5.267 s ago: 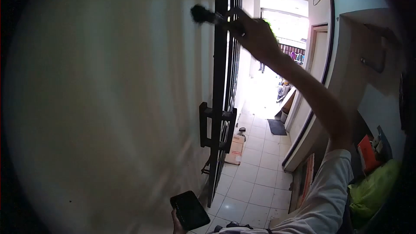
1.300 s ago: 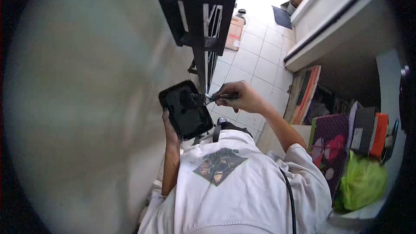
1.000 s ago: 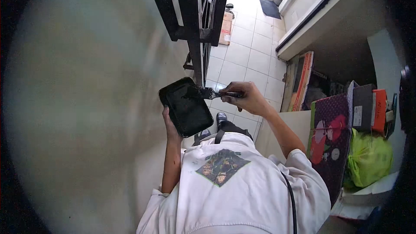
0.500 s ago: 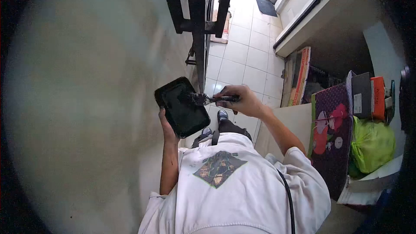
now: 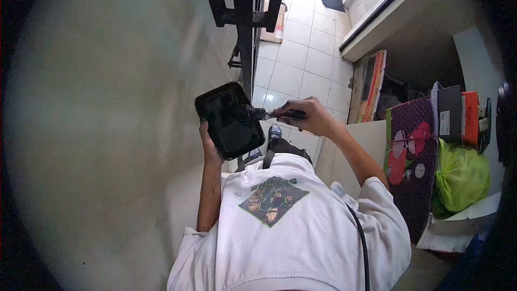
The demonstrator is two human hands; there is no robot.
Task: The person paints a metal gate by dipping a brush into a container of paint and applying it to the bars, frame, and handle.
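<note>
A black rectangular tray (image 5: pixel 235 129) with wet-looking dark paint in it is held up in front of me. My left hand (image 5: pixel 210 145) grips its left lower edge, with the thumb along the side and the other fingers hidden underneath. In my right hand (image 5: pixel 304 116) is a paintbrush (image 5: pixel 265 113), its dark handle pinched between dark-stained fingers. The bristles are black and rest in the tray near its right rim. Above the tray stands a black metal gate or frame (image 5: pixel 245 27) by the wall.
On the left rises a plain pale wall (image 5: pixel 107 129). White floor tiles (image 5: pixel 293 56) run ahead, with a cardboard piece (image 5: pixel 273 28) lying by the frame. To my right are a purple patterned box (image 5: pixel 409 151), an orange box (image 5: pixel 470 116) and a yellow-green plastic bag (image 5: pixel 463 175).
The tray has risen slightly in view and tilted a little. The brush has shifted upward and right with my right hand, its bristles now nearer the tray's right rim.
</note>
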